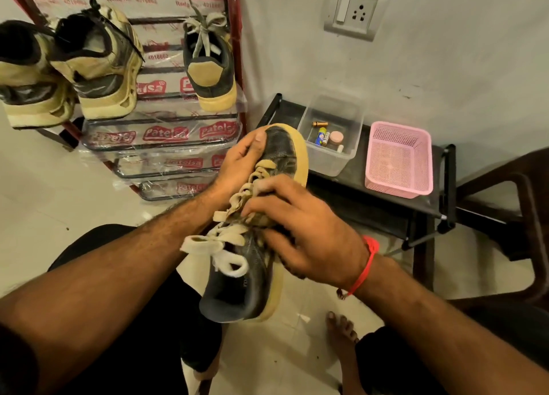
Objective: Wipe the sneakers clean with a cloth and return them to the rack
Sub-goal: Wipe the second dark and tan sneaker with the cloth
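So I've got the dark sneaker [255, 264] up in the air over my lap, long axis running heel-near to toe-far, tipped a bit right. My left hand [237, 160] is clamped round the toe end; my right hand [300, 237] is curled over the laces mid-shoe, cloth not really visible under it. The rack [166, 127] sits far left, so the left hand's closer for putting it back beside its mate [208, 65].
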The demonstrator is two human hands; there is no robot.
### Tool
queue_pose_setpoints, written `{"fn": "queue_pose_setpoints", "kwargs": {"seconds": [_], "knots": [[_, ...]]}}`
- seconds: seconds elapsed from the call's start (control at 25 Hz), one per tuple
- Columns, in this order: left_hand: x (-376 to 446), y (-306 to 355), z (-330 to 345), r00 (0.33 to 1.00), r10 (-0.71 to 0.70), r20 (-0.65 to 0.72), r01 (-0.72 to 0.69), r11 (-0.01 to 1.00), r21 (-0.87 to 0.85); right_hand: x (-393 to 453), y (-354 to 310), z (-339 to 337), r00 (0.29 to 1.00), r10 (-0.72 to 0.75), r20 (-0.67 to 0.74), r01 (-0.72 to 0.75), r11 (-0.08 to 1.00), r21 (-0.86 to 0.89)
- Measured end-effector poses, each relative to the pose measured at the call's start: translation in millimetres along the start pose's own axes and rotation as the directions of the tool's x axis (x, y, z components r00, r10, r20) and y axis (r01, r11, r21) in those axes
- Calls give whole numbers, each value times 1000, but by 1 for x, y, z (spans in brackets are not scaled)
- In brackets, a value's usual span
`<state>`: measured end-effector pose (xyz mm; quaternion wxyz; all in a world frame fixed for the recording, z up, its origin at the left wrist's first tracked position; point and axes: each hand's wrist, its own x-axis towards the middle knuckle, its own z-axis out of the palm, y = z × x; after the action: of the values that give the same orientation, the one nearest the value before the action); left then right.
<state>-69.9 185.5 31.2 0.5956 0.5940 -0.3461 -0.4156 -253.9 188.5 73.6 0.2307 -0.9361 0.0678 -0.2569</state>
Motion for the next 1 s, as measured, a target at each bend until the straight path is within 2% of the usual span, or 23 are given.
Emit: {"fn": "queue_pose_setpoints", "kwargs": {"seconds": [0.08,0.16,0.24,0.32,0.44,0.52,0.64,0.76,0.84,0.92,1.0], "knots": [[1,-2,-2,998,-15,54,18,999,-46,0,8,-8,1000,-17,10,18,1000,-18],[-3,-3,1,995,5,104,-1,999,-40,6,37,-25,981,125,-146,-142,983,-115],[-9,-6,10,987,49,154,-57,997,43,8,57,-39,928,239,-286,-288,947,-144],[-16,-7,20,978,72,197,-95,989,111,7,64,-42,912,255,-322,-318,934,-164],[-16,-8,21,971,91,222,-124,982,140,5,59,-33,934,231,-272,-285,942,-178],[-13,-5,14,982,101,156,-119,987,106,4,52,-26,932,283,-227,-313,943,-111],[-5,-3,3,996,83,24,-85,993,82,0,36,-14,905,387,-180,-386,922,39],[1,-3,-5,996,20,-88,-19,1000,14,0,24,-8,842,537,-57,-501,816,289],[7,1,-8,983,-47,-175,32,996,-84,-3,18,0,854,519,20,-492,796,353],[9,0,-10,977,-73,-198,55,994,-95,-6,16,2,886,463,37,-442,816,372],[11,-1,-13,970,-128,-208,103,986,-127,-7,15,-4,898,422,123,-433,800,415]]}}
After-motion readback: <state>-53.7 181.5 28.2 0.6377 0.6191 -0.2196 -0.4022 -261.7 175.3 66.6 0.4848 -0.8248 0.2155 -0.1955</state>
